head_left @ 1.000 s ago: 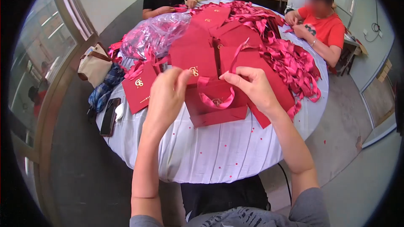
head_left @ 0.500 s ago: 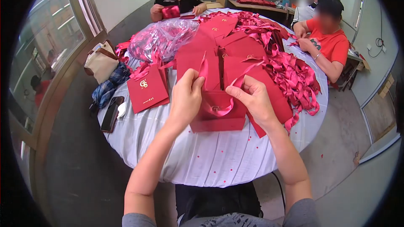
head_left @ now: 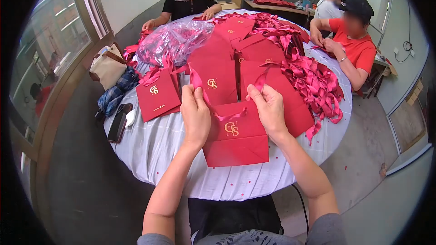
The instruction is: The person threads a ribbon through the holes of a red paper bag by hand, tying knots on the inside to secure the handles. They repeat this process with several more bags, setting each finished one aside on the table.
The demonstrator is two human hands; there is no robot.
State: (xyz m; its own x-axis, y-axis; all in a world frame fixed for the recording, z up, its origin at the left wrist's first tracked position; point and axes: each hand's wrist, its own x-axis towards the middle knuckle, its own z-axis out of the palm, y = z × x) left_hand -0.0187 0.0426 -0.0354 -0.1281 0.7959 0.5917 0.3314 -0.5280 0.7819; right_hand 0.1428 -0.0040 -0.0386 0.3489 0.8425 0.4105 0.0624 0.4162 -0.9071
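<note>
A red paper bag (head_left: pixel 236 140) with a gold logo faces me near the table's front edge, a pink ribbon (head_left: pixel 227 116) looped across its top. My left hand (head_left: pixel 196 115) pinches one ribbon end at the bag's upper left. At the upper right, my right hand (head_left: pixel 269 109) has its thumb and fingers closed on the ribbon's other end. Just beyond my hands lie more red bags (head_left: pixel 213 79), some with gold logos.
Pink ribbons (head_left: pixel 318 81) are heaped at the right. A clear plastic bag (head_left: pixel 175 41), red bags (head_left: pixel 156 96), a phone (head_left: pixel 120 122), a cream bag (head_left: pixel 108 68) and blue cloth (head_left: pixel 119 91) lie left. Several people sit around or beyond the table (head_left: pixel 168 159).
The bag in front has come nearer and its logo now faces up in full view. Both hands have moved slightly down. The person at the far left has put down a pink item.
</note>
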